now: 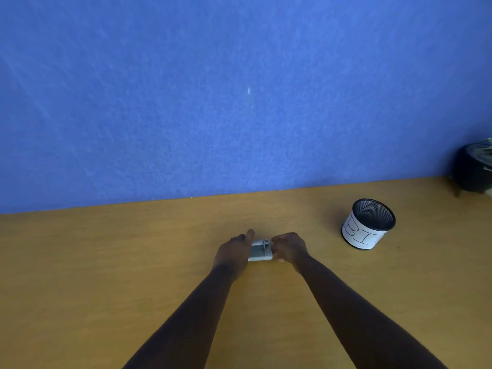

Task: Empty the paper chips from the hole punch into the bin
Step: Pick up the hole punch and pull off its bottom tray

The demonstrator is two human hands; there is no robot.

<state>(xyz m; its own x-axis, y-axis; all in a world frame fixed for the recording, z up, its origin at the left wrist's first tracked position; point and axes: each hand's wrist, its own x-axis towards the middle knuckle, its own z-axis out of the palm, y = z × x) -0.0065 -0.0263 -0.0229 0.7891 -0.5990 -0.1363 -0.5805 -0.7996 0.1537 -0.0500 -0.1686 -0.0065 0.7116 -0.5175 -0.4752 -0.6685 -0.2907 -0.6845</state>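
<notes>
A small grey and white hole punch point(260, 252) lies on the wooden desk point(106, 262) near the middle. My left hand point(234, 253) rests against its left side, fingers curled around it and one finger pointing forward. My right hand point(288, 249) grips its right end. Most of the punch is hidden between the two hands. The bin point(368, 223), a black mesh cup wrapped in white paper with handwritten letters, stands upright on the desk to the right, well apart from the hands.
A blue felt partition point(239, 102) rises along the desk's far edge. A dark round object point(474, 169) sits at the far right corner.
</notes>
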